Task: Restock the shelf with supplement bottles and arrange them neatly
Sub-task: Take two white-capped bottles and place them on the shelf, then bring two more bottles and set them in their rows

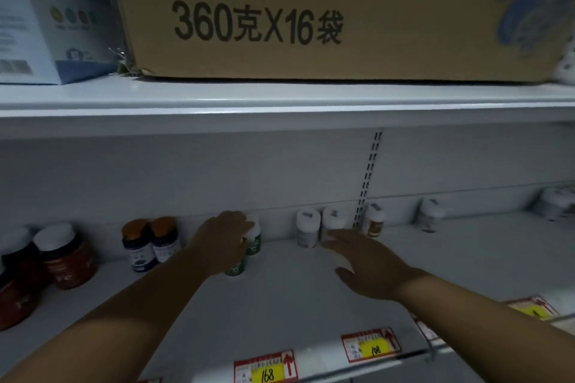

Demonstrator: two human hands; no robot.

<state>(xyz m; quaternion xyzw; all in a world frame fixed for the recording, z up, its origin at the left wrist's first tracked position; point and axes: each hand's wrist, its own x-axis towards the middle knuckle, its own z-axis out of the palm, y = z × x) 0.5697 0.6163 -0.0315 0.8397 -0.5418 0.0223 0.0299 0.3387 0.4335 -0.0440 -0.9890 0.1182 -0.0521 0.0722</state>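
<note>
On the white lower shelf (280, 295), my left hand (222, 239) is closed over the top of a green-labelled bottle (235, 269). Its fingertips touch the white cap of a second green-labelled bottle (254, 238) just behind. My right hand (364, 261) reaches in palm down with its fingers stretched toward two white bottles (308, 227) by the back wall. A white patch shows under its palm between thumb and fingers; I cannot tell whether it is a held bottle.
Two orange-capped dark bottles (152, 242) and red jars (67, 255) stand at the left. An orange-labelled bottle (374, 221) and more white bottles (431, 214) stand at the right. A cardboard box (311, 9) sits on the shelf above. Price tags (264, 367) line the front rail.
</note>
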